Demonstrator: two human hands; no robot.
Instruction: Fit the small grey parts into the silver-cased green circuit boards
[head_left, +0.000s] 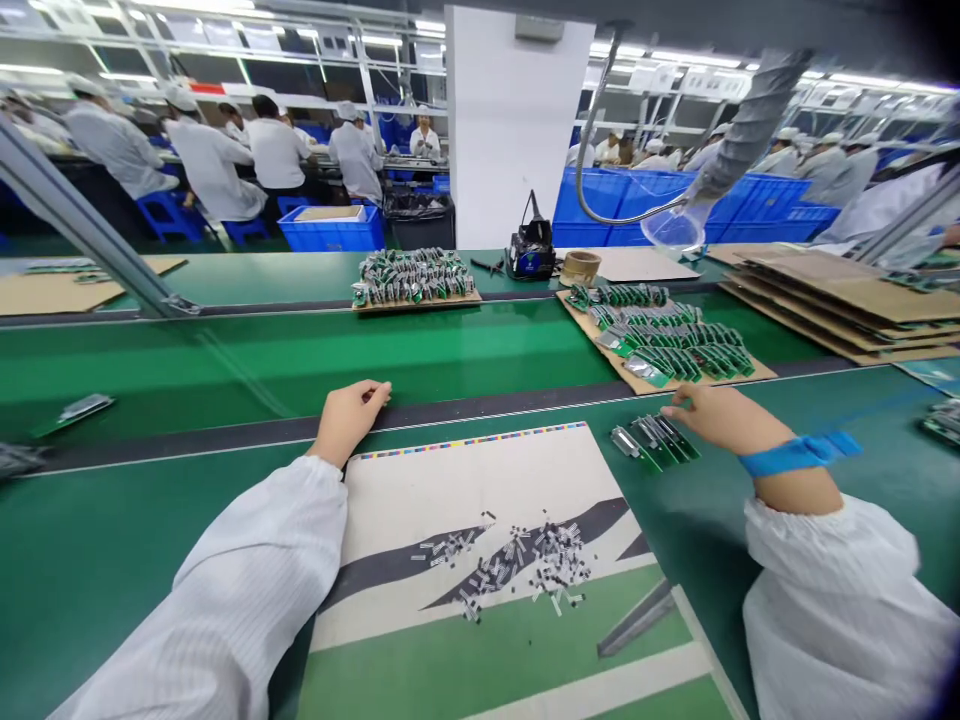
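Head view: your left hand (349, 418) rests at the near edge of the green belt (322, 350), just past the upper left corner of a printed sheet (457, 470). Its fingers (371, 394) curl in, with thumb and forefinger close together; you cannot tell from here whether they pinch anything.

Your right hand (724, 418), with a blue strap (795, 457) around the wrist, reaches in from the right. Its bent fingers are at the far right end of a short row of circuit boards (654, 440); whether they grip one cannot be made out. That row lies on the green desk (112, 560), to the right of the sheet's upper right corner.

Between your arms, the sheet carries a loose scatter of tiny dark and clear pieces (559, 560), thickest right of its middle. Ahead of your right hand, a cardboard piece (600, 345) full of boards in rows lies over the belt's near edge. Another loaded cardboard (469, 299) sits at the far edge, with a black box (530, 252) and a tape roll (580, 267) to its right. Stacked cardboard (847, 300) stands farther right, and a single board (79, 410) lies far left on the belt.
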